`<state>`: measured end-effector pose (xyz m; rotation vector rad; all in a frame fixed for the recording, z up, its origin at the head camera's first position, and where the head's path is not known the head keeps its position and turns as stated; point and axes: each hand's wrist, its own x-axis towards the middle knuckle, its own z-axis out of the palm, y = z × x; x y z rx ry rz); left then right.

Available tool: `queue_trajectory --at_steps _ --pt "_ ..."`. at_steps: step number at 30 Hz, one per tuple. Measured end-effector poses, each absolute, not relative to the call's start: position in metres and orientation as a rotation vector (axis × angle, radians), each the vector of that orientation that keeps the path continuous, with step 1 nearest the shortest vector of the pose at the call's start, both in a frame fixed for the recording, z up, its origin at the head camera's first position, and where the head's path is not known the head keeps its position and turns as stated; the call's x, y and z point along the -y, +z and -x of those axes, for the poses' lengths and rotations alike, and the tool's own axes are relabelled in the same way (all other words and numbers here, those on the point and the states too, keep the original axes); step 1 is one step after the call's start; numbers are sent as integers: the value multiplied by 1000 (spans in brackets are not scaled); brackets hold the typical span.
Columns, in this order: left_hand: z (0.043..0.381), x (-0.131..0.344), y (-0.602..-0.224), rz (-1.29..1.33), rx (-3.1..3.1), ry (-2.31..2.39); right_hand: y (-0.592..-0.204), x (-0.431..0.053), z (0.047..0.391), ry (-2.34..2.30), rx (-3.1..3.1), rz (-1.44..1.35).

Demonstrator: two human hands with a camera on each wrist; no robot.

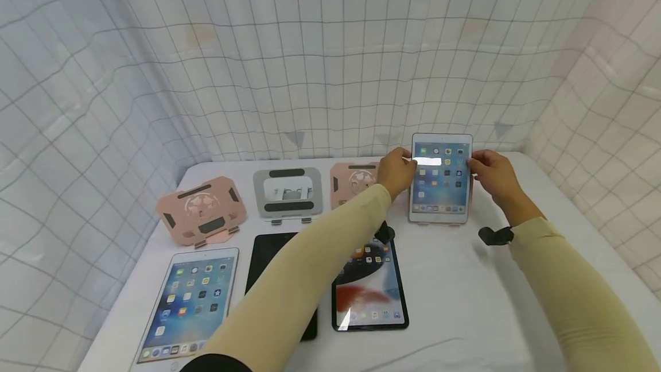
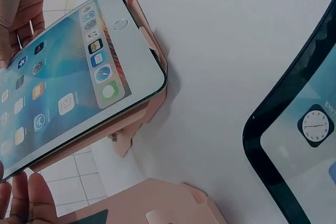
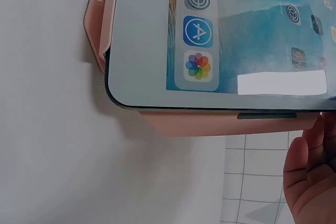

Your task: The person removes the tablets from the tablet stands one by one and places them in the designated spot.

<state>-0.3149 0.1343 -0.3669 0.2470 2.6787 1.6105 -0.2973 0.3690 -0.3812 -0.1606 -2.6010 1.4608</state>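
Observation:
A white-bordered tablet (image 1: pixel 440 179) with a lit home screen stands upright at the back right, propped on a pink stand (image 3: pixel 210 124). Its lower edge sits in the stand's lip, visible in both wrist views. My left hand (image 1: pixel 397 172) holds the tablet's left edge, thumb at the front. On the opposite edge, my right hand (image 1: pixel 496 179) pinches the side at about the same height. Seen from the left wrist, the left fingers (image 2: pixel 39 195) reach round behind the edge. Most of the stand is hidden behind the tablet.
Left of the held tablet are a pink stand (image 1: pixel 341 179), a grey stand (image 1: pixel 315 191) and another pink stand (image 1: pixel 172 211). In front lie a white tablet (image 1: pixel 191 303), a dark-screened tablet (image 1: pixel 268 245) and a black-bordered lit tablet (image 1: pixel 372 297). Gridded curtain (image 1: pixel 330 73) encloses the table.

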Motion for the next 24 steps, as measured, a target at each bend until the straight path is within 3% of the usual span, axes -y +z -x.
queue_trajectory --at_steps 24 --pt "304 -133 -376 -304 -2622 1836 -381 -362 280 1502 2376 179"
